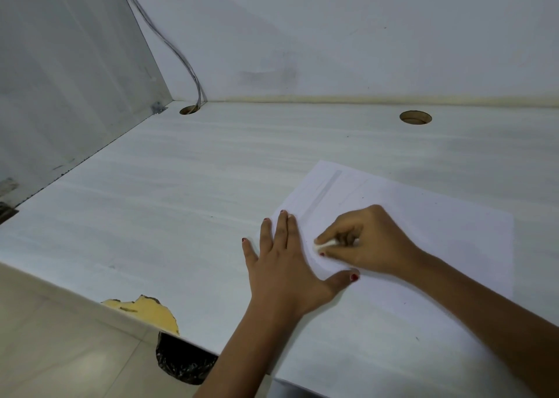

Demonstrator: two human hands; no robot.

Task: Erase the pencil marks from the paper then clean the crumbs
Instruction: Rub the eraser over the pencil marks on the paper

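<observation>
The head camera looks down on a white desk (pixel 151 216) with a faint wood grain. A sheet of white paper (pixel 423 246) lies at an angle on its near right part. The left hand (pixel 284 261) rests flat on the sheet's left edge. Its fingers are straight and spread, its grip apart and holding nothing, and the thumb presses the paper. Just to its right, the right hand (pixel 372 240) has its grip clamped on a small white eraser (pixel 325 244). The fingers and thumb pinch it, and its tip touches the sheet between the two hands. A pale grey band (pixel 325 192) runs along the far left side of the paper. The faint lines beside it are too weak to read. A few dark specks dot the sheet.

At the far edge of the desk are two round holes, one at the left corner (pixel 190 110) and one to the right (pixel 415 117). A grey cable (pixel 169 44) runs down the wall into the left hole. On the near left edge, a chipped patch (pixel 148 311) shows yellow. Below it, a black bag (pixel 184 364) sits on the tiled floor (pixel 45 337).
</observation>
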